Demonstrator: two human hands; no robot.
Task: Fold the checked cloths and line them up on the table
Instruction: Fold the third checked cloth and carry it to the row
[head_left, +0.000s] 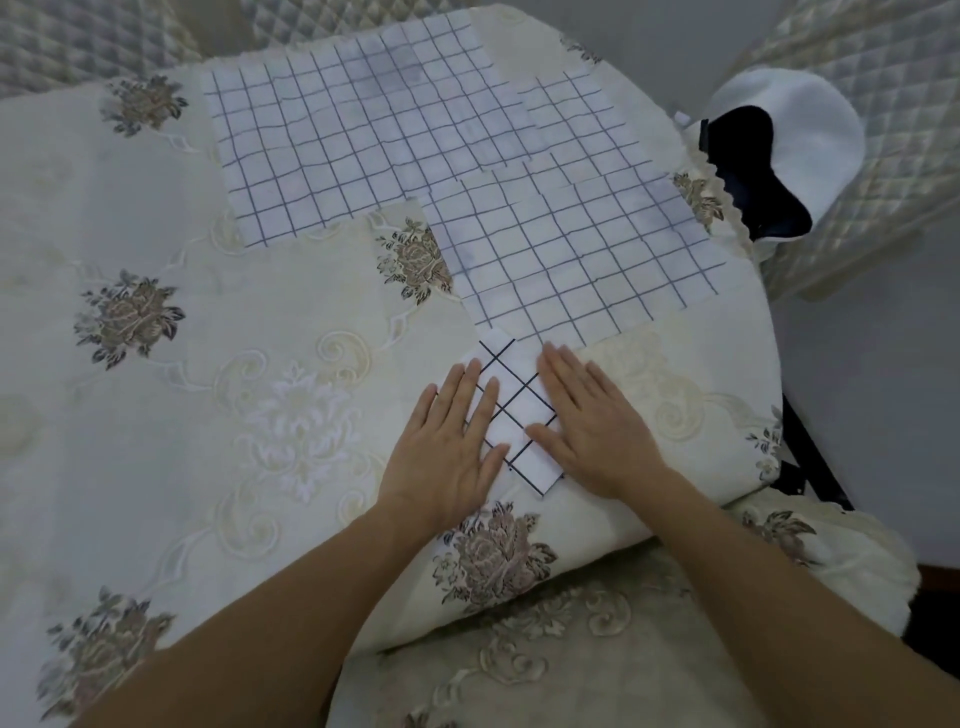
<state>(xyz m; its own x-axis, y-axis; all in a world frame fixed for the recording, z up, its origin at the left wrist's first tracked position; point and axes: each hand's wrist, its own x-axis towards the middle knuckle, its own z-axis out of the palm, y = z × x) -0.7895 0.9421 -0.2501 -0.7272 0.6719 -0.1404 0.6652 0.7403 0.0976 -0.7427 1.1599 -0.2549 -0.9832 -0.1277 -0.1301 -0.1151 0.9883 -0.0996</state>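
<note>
A small folded checked cloth (519, 415), white with dark grid lines, lies near the table's front edge. My left hand (447, 447) presses flat on its left side and my right hand (592, 426) presses flat on its right side, fingers straight. Beyond it a larger unfolded checked cloth (576, 249) lies spread out. Another big checked cloth (337, 140) is spread at the back, and a further checked cloth (576, 109) overlaps at the back right.
The table wears a cream embroidered tablecloth (182, 338) with flower motifs. A white and dark object (779, 150) sits on a quilted seat at the right. A cushioned chair seat (571, 649) is just below the table's front edge.
</note>
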